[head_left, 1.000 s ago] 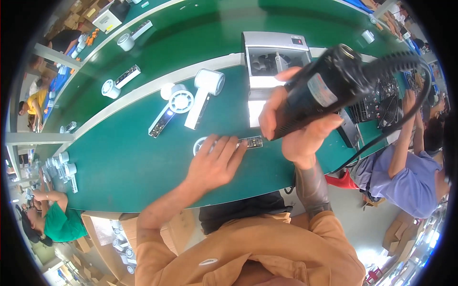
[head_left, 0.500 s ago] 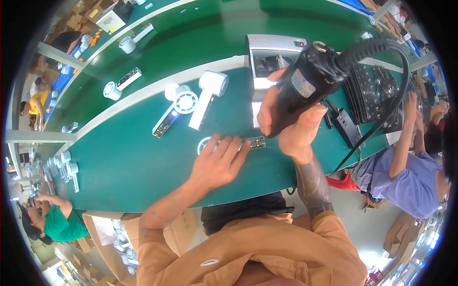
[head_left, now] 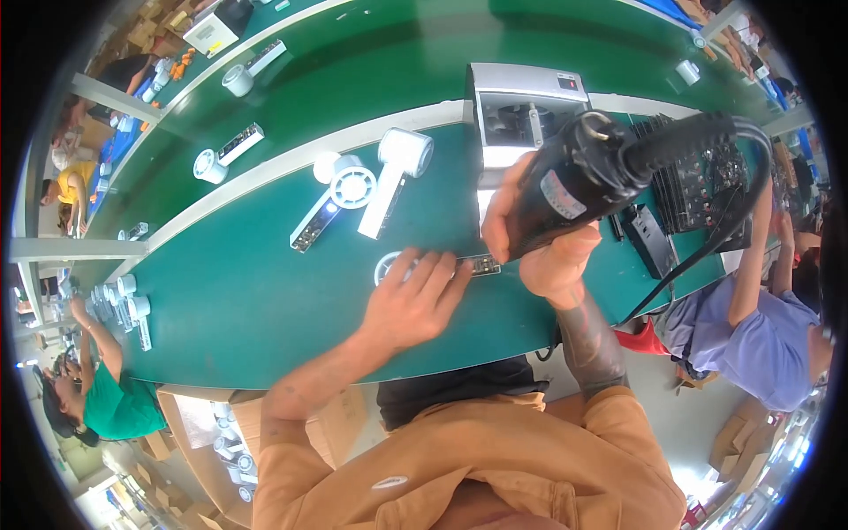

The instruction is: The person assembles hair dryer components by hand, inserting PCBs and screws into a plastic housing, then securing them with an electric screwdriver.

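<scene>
My right hand (head_left: 552, 256) is wrapped round a black electric screwdriver (head_left: 574, 181), whose thick cable leaves its top end. The driver's tip is hidden behind the hand, close to the right end of a handheld fan (head_left: 486, 264). That fan lies on the green bench, its round white head to the left and a strip of circuit board bare in its handle. Pressed over the handle, my left hand (head_left: 415, 296) holds it with bent fingers. Beyond it lie a fan with a lit board (head_left: 314, 225) and a white fan (head_left: 402, 163).
A grey metal screw feeder (head_left: 521, 97) stands behind the screwdriver. To the right are a black power strip (head_left: 649, 240) and a stack of black trays (head_left: 680, 194). More fans lie on the green conveyor (head_left: 353, 66). An open carton of fans (head_left: 203, 433) stands at left; co-workers sit on both sides.
The screwdriver's top end has come down and nearer to me, so the tool lies more tilted. My left hand stays on the fan. The whole view has shifted slightly.
</scene>
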The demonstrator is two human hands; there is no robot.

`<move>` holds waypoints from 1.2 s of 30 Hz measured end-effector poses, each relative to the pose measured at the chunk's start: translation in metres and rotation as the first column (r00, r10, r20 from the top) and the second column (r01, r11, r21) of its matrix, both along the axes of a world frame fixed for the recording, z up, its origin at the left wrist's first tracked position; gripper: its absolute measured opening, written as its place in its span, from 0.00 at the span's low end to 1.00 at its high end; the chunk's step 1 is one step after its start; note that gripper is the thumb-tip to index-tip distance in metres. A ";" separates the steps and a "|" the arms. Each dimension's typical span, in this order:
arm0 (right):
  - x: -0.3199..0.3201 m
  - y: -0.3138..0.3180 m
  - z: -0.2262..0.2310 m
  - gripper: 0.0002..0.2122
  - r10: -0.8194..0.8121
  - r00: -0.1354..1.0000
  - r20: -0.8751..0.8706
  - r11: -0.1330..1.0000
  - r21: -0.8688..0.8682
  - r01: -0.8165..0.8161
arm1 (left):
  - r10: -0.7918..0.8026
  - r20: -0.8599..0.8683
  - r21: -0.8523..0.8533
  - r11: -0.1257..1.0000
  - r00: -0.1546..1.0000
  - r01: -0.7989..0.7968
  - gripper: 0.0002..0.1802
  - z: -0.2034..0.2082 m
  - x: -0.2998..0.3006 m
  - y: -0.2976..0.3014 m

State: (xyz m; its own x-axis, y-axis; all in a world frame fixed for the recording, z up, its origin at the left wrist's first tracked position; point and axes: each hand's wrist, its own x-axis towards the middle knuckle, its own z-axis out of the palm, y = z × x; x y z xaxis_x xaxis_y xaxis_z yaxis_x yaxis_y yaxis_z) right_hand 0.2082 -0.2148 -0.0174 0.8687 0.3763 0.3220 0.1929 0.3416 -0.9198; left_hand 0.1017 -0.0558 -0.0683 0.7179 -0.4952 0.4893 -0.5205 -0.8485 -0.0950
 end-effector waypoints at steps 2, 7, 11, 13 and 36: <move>0.000 0.001 -0.003 0.51 0.004 1.000 0.005 1.000 0.010 -0.004 | -0.002 0.013 0.002 1.000 1.000 0.002 0.17 0.001 0.001 0.000; -0.004 -0.006 0.008 0.52 0.033 0.999 -0.013 0.999 -0.029 -0.033 | -0.008 0.024 0.002 1.000 1.000 0.008 0.17 -0.003 0.001 -0.002; -0.005 -0.023 0.011 0.48 0.117 0.993 0.007 0.936 0.333 -0.113 | 0.021 -0.014 0.009 1.000 1.000 -0.021 0.18 -0.001 -0.004 -0.002; 0.003 -0.032 0.021 0.55 0.078 0.987 0.141 0.811 0.566 -0.145 | 0.008 -0.005 0.010 1.000 1.000 -0.008 0.18 -0.002 -0.003 -0.001; 0.010 -0.038 0.038 0.44 -0.127 0.992 -0.009 0.972 0.198 0.126 | -0.015 0.007 0.013 1.000 1.000 0.015 0.19 0.001 0.000 0.000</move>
State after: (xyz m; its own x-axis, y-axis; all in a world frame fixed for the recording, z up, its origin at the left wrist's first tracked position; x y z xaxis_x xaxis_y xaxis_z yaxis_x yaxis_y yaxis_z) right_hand 0.2180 -0.2526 0.0209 0.9039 0.1923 0.3820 0.2492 0.4892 -0.8358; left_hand 0.1014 -0.0563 -0.0670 0.7067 -0.5122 0.4881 -0.5325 -0.8393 -0.1098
